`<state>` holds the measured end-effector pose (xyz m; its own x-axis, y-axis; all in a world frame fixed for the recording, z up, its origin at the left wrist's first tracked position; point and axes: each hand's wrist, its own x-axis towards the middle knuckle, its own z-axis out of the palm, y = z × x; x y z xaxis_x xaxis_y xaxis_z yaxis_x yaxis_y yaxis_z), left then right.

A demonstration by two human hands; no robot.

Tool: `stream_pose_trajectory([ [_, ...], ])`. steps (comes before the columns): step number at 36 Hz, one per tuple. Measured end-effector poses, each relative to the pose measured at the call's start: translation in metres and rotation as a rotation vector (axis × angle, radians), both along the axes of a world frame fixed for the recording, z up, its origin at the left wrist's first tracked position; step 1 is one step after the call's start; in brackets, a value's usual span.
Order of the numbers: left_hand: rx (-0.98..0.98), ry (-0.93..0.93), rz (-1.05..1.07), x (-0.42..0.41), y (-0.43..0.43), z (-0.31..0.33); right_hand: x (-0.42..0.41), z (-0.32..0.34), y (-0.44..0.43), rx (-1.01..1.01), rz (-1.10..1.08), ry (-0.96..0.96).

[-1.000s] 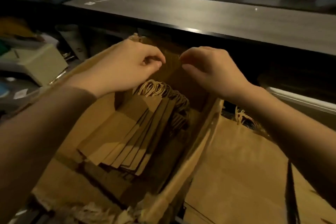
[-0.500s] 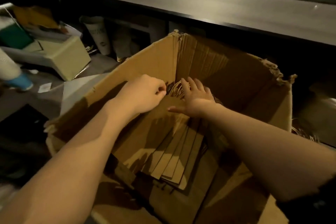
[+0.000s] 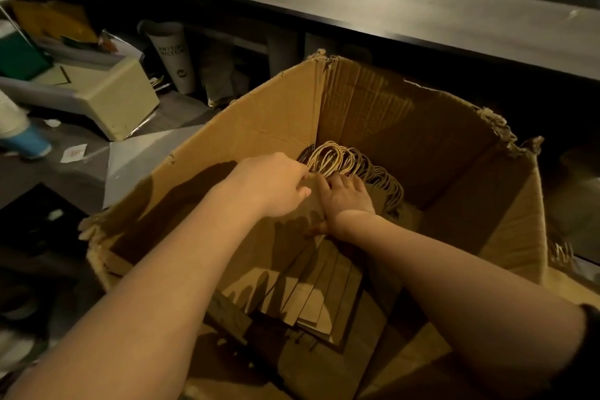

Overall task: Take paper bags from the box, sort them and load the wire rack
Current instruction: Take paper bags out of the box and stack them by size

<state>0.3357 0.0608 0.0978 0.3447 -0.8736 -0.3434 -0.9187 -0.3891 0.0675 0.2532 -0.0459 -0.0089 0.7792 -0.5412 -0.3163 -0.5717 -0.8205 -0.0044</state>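
Left hand (image 3: 276, 185) seemingly pinches bags (image 3: 311, 295), fingertips hidden.

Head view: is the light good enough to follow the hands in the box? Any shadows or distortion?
Head view: dim and warm, but the left hand and right hand read clearly on the paper bags. Head view: hard arm and finger shadows cross the bags and the box wall. Head view: the wide lens bows the counter edge.

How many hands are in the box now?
2. Left hand grips the paper bags at their handle end; right hand grips them beside it. None hidden.
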Motion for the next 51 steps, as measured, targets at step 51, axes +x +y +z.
stream_pose_trajectory([
  [51, 0.429, 0.139, 0.206, -0.02, 0.004, -0.088, -0.072, 0.113, -0.051, 0.465, -0.404, -1.126],
])
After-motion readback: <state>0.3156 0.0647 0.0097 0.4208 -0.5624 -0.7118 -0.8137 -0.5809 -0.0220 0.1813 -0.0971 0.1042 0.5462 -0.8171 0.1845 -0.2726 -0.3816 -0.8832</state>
